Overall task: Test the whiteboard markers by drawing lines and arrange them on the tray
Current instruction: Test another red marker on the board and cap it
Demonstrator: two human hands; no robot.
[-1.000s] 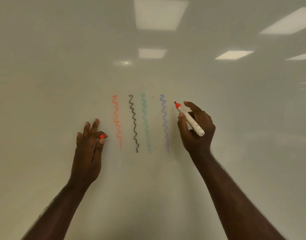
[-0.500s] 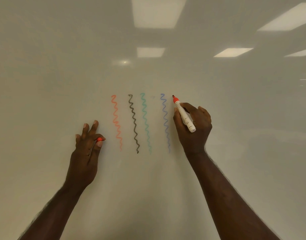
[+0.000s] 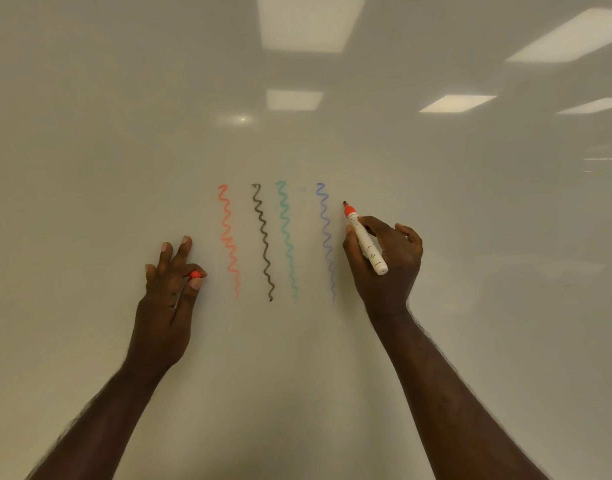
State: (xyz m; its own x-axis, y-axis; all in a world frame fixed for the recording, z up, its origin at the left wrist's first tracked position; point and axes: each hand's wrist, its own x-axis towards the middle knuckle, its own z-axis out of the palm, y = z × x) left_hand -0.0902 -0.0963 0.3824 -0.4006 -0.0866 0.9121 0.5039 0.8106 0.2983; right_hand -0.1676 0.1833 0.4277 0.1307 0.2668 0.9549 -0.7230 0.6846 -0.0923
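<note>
The whiteboard (image 3: 470, 306) fills the view. On it run several wavy vertical lines: red (image 3: 229, 240), black (image 3: 263, 242), green (image 3: 287, 240) and blue (image 3: 326, 240). My right hand (image 3: 387, 261) grips a white marker (image 3: 365, 242) with a red collar, its dark tip pointing up-left just right of the blue line's top. My left hand (image 3: 173, 271) pinches the marker's red cap (image 3: 194, 274) between thumb and forefinger, left of the red line, other fingers raised. No tray is in view.
Ceiling lights reflect in the upper part of the whiteboard. Bare board lies right of the blue line and below the drawn lines.
My right hand brought the marker up and left to the board beside the blue line's top, then shifted slightly down. My left hand with the cap barely moved.
</note>
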